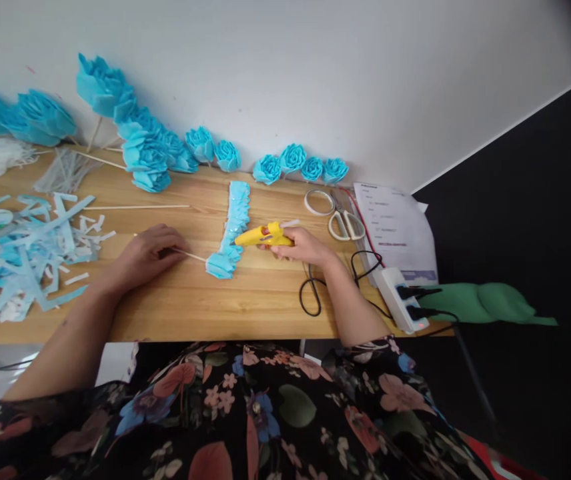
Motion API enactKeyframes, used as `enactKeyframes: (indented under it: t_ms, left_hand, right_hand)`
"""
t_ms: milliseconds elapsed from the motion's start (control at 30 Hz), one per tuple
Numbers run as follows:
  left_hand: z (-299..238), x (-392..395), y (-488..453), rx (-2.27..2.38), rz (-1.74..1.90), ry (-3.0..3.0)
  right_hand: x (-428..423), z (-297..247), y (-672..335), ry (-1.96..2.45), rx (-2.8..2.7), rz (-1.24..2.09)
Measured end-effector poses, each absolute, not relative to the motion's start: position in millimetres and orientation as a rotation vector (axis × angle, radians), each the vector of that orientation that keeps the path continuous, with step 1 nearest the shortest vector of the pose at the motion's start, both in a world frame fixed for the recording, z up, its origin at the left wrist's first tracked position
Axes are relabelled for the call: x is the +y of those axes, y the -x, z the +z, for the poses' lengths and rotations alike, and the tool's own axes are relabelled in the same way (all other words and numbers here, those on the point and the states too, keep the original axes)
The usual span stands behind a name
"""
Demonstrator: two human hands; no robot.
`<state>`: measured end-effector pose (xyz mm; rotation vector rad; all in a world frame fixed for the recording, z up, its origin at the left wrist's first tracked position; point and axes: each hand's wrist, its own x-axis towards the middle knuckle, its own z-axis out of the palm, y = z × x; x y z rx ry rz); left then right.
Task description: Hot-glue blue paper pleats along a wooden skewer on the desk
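My right hand [298, 245] is closed around a yellow hot glue gun [264, 235], its nozzle pointing left at a gathered strip of blue crepe paper [238, 207]. The strip lies lengthwise away from me on the table, with shiny spots along it. At its near end, the paper is wrapped around the tip of a thin wooden stick [193, 255]. My left hand [153, 257] rests on the table and pinches that stick. The nozzle is at the strip's right edge; whether it touches cannot be made out.
Blue paper flowers [145, 147] line the wall. Paper scraps [40, 247] cover the table's left side. Another stick [138, 207] lies behind my left hand. To the right are a tape roll [319, 202], scissors [346, 225], printed sheets [398, 230], a black cord [310, 293] and a power strip [401, 300].
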<state>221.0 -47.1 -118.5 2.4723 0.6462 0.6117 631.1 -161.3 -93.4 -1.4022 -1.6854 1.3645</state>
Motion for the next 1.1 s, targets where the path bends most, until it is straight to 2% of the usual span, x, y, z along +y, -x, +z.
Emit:
enactKeyframes:
  t_ms: [767, 1100]
  left_hand:
    - [-107.2, -44.5, -209.5, 0.671, 0.464, -2.411]
    - [-111.6, -44.4, -209.6, 0.678, 0.484, -2.393]
  right_hand:
    - [-163.9, -85.0, -633.1, 1.205, -1.651, 1.435]
    - [-162.8, -95.5, -627.7, 1.333, -1.754, 1.398]
